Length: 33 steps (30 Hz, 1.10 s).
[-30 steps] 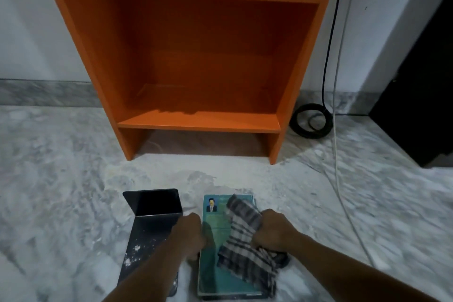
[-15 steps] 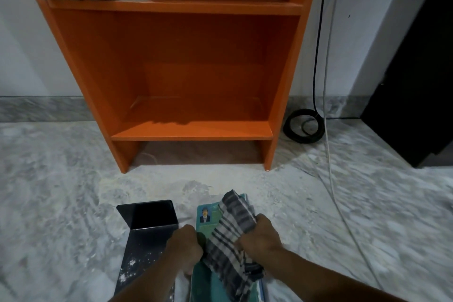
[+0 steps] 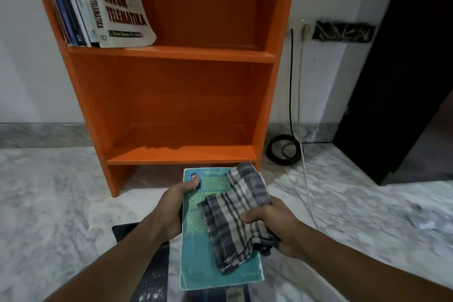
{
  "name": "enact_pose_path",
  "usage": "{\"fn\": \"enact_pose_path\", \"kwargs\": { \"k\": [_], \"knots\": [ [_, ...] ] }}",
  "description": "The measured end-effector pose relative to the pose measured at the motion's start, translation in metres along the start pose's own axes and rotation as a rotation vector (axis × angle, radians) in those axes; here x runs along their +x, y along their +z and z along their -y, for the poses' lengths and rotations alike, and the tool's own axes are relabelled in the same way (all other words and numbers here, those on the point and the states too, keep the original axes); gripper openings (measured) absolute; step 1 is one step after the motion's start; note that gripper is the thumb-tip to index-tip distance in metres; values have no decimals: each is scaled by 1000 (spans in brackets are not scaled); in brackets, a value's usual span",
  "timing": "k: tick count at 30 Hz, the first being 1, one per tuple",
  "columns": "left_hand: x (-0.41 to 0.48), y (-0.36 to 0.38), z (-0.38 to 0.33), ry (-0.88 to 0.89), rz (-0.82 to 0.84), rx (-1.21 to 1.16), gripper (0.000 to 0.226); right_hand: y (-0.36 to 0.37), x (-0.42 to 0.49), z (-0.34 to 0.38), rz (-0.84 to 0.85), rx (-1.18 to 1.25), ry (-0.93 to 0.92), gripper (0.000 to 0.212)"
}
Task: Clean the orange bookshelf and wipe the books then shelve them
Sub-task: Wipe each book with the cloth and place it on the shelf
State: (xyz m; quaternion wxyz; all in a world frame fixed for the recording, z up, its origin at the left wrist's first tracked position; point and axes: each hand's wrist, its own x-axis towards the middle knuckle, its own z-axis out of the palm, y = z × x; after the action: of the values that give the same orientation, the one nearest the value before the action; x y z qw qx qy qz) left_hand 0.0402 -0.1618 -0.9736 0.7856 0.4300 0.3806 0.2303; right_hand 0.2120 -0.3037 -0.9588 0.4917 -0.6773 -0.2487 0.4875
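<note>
A teal book (image 3: 196, 262) is held up off the floor, back cover upward. My left hand (image 3: 175, 206) grips its left edge, thumb on the cover. My right hand (image 3: 274, 225) is closed on a grey checked cloth (image 3: 235, 216) that lies across the book's right half. Straight ahead stands the orange bookshelf (image 3: 186, 108); its lower compartment holds nothing. Several books (image 3: 98, 5) lean to the left on the shelf above.
A black metal bookend (image 3: 149, 274), speckled with dust, lies on the marble floor under my left forearm. A coiled black cable (image 3: 282, 149) and a white cord (image 3: 306, 174) lie right of the shelf. A dark door (image 3: 402, 68) stands at the right.
The book has been lifted off the floor and brought up toward the shelf with both hands. The view has tilted up, so the upper shelf's books show more.
</note>
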Motion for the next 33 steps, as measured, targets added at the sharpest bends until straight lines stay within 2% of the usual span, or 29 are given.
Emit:
{"fn": "enact_pose_path", "kwargs": {
  "k": [3,5,7,10,13,14,17,19,21,23,25,27,29,31,33],
  "knots": [
    [-7,14,-18,92,41,-2,37,-4,-20,19,-13,-60,-76,27],
    [-11,22,-25,155,56,8,32,-10,-29,35,-90,-184,-177,25],
    [-19,28,-33,177,35,17,30,-18,-32,56,-237,-256,-296,32],
    [-29,30,-42,176,-1,38,30,-26,-35,94,-490,-227,-556,35],
    [-40,30,-47,187,-32,76,30,-15,-29,110,-621,-346,-822,35],
    [-45,33,-48,192,-42,75,29,-7,-28,107,-596,-446,-876,39],
    [-54,37,-52,214,-98,35,26,25,-27,70,-229,-834,-1000,46],
    [-60,35,-55,180,-130,-27,31,38,-37,42,-47,-1079,-1012,60],
    [-67,30,-54,156,-142,-49,39,41,-39,30,115,-1029,-1038,76],
    [-70,25,-52,141,-150,-43,42,42,-32,32,233,-808,-939,87],
    [-69,22,-50,133,-128,-46,45,45,-22,38,203,-714,-865,78],
    [-66,20,-49,113,-117,-41,48,47,-13,40,13,-795,-930,49],
    [-63,19,-49,118,-121,-39,47,44,-8,42,-140,-932,-956,34],
    [-61,20,-49,144,-131,-27,41,43,-11,44,-108,-956,-935,32],
    [-61,24,-49,158,-130,-30,40,44,-24,43,38,-986,-898,34]
  ]
}}
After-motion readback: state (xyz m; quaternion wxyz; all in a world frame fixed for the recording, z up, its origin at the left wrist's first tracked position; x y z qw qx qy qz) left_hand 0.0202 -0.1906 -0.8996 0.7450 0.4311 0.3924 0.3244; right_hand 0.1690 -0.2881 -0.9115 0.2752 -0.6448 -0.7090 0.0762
